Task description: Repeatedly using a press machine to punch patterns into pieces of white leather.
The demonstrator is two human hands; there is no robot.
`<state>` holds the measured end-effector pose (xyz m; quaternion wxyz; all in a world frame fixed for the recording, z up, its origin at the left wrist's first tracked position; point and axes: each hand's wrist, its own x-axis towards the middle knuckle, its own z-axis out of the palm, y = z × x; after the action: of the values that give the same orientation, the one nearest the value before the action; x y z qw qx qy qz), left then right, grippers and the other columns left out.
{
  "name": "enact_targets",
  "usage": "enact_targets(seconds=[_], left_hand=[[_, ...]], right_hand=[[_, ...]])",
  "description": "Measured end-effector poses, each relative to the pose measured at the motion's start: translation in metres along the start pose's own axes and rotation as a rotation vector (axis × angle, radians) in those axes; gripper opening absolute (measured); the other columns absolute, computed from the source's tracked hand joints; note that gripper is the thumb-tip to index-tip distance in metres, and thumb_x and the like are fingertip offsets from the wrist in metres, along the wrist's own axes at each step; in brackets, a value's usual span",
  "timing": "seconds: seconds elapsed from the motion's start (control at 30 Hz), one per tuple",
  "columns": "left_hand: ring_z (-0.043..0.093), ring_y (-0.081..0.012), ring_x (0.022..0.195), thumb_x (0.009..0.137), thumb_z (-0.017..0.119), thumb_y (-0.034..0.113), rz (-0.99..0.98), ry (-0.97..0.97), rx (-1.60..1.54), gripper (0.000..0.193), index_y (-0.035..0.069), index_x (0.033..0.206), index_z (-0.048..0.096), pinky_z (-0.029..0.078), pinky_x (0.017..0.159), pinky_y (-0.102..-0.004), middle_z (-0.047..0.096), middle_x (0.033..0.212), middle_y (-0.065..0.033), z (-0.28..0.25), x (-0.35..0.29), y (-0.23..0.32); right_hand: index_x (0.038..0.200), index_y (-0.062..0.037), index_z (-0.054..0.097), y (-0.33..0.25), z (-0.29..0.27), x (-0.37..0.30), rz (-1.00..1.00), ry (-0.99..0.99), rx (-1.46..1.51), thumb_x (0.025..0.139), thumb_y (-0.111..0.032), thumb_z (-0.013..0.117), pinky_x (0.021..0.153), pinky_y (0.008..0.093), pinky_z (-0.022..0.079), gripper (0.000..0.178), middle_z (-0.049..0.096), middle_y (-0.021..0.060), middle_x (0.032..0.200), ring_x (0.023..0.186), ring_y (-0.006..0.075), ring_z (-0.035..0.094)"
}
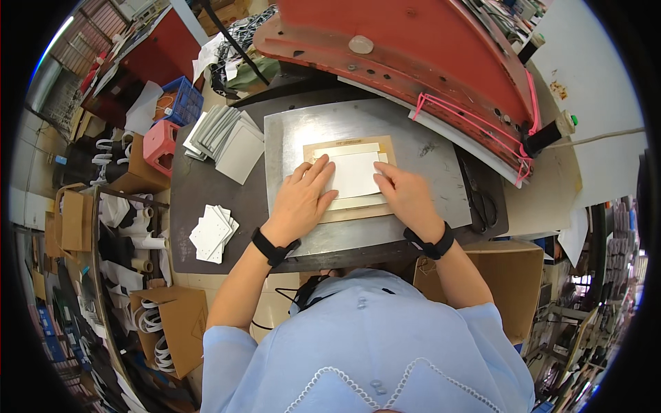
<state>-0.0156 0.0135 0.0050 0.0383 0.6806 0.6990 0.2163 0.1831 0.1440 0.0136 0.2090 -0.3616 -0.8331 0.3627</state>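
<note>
Red press arm (413, 48) overhangs the far side of the bench. Below it, a grey metal plate (427, 138) carries a tan board (358, 213), and on that board lies a white rectangular sheet (354, 173). Left hand (301, 201) rests flat, fingers extended together, fingertips on the sheet's left edge; nothing gripped. Right hand (407, 196) lies flat likewise, fingertips touching the sheet's right edge. Left of the plate: a fanned stack of grey sheets (224, 138), and nearer, a small pile of white cut pieces (212, 233).
</note>
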Motion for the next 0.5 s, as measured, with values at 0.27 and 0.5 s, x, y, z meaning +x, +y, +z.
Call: enact_targets(seconds=[0.27,0.5], left_hand=[[0.047,-0.0335,0.124,0.093,0.058,0.027,0.012,-0.009,0.075,0.053,0.003,0.139,0.048,0.042,0.098,-0.0409,0.045,0.146,-0.0134,0.001,-0.001,0.003],[0.045,-0.0312,0.126,0.093,0.058,0.027,0.049,0.020,0.194,0.051,0.001,0.136,0.049,0.039,0.100,-0.0408,0.049,0.138,-0.0129,0.001,-0.001,0.007]], right_hand=[[0.110,0.0009,0.066,0.012,0.010,0.001,-0.170,0.094,-0.013,0.093,-0.018,0.056,0.071,0.0439,0.051,0.027,0.068,0.0215,0.092,0.079,0.0386,0.065],[0.105,-0.0026,0.066,0.012,-0.006,-0.001,-0.425,0.075,-0.310,0.089,-0.012,0.061,0.082,0.0384,0.048,0.019,0.066,0.0108,0.105,0.100,0.0275,0.060]])
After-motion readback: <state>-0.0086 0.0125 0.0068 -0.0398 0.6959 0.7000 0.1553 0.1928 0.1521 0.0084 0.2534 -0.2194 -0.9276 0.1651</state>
